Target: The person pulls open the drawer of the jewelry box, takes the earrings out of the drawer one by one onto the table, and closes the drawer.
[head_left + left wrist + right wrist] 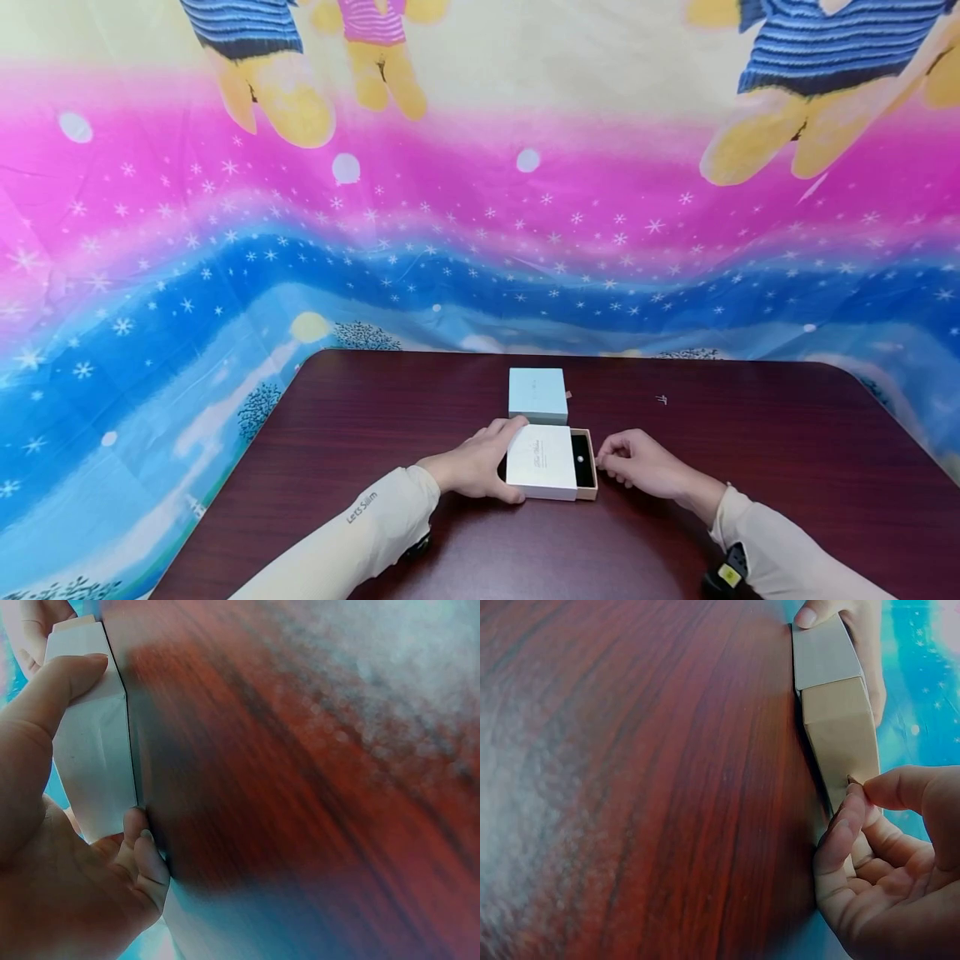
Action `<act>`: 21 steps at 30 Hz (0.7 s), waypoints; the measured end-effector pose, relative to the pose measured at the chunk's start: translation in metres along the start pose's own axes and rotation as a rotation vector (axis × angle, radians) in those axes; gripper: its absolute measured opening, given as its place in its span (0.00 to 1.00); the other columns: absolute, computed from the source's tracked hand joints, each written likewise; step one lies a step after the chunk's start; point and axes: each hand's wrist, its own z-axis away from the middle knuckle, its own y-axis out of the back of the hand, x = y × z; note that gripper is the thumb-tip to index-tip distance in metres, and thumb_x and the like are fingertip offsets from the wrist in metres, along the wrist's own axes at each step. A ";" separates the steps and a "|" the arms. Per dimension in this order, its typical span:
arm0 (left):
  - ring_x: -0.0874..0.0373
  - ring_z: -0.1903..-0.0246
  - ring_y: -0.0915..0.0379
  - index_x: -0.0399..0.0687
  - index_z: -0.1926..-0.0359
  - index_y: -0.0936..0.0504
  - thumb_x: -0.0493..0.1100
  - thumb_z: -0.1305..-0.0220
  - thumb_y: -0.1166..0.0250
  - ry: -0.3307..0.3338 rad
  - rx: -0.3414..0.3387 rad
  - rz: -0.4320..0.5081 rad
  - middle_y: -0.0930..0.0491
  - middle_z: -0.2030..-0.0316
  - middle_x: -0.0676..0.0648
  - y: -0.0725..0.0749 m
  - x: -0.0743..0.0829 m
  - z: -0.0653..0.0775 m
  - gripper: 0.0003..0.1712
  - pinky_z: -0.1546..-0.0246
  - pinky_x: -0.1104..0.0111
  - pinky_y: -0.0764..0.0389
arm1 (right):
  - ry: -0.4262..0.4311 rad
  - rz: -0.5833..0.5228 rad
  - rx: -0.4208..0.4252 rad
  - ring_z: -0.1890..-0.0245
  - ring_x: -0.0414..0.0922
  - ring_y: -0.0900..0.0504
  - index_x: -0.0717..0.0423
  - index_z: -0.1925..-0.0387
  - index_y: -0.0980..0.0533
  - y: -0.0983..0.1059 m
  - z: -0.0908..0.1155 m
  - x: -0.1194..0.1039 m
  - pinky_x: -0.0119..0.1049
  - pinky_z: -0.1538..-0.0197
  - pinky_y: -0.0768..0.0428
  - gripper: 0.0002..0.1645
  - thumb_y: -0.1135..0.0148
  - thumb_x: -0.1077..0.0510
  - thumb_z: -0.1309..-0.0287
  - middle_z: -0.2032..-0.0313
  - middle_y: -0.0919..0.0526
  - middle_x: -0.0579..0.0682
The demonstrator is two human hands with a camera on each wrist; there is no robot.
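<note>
A small white drawer-style gift box [542, 458] lies on the table in front of me, with faint script on its lid. My left hand [474, 461] grips its sleeve from the left, thumb along the near side and fingers at the far side. Out of the right end sticks the tan inner drawer [594, 467], partly slid out. Its black lining [579, 450] bears a small white, pearl-like piece [580, 459]. At the drawer's end, my right hand [645, 462] pinches a small pull tab [850, 780] between thumb and forefinger.
Just behind stands a pale blue box [537, 393] with a small brown tab at its right side. Tiny silvery pieces [662, 400] lie farther right on the dark wood table [390, 417]. A printed cloth [450, 208] hangs behind the table's far edge.
</note>
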 end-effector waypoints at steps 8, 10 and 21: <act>0.55 0.36 0.36 0.56 0.23 0.48 0.56 0.50 0.22 0.000 0.001 -0.007 0.37 0.30 0.47 -0.001 -0.001 0.000 0.60 0.35 0.60 0.31 | -0.005 -0.004 0.004 0.76 0.38 0.28 0.65 0.64 0.19 0.001 0.001 0.001 0.33 0.73 0.23 0.10 0.44 0.63 0.33 0.76 0.24 0.48; 0.55 0.36 0.36 0.56 0.23 0.49 0.56 0.50 0.22 0.000 0.000 -0.009 0.37 0.30 0.47 -0.001 -0.001 0.000 0.60 0.35 0.60 0.31 | -0.006 -0.004 0.005 0.76 0.38 0.27 0.64 0.64 0.19 0.002 0.001 0.001 0.33 0.73 0.23 0.09 0.44 0.63 0.34 0.76 0.24 0.48; 0.55 0.38 0.35 0.56 0.23 0.48 0.56 0.50 0.22 0.001 0.001 -0.008 0.36 0.31 0.47 -0.001 -0.001 -0.001 0.60 0.37 0.61 0.30 | -0.020 0.002 -0.001 0.76 0.38 0.27 0.63 0.64 0.18 0.004 0.003 -0.002 0.33 0.73 0.22 0.10 0.43 0.62 0.33 0.76 0.24 0.48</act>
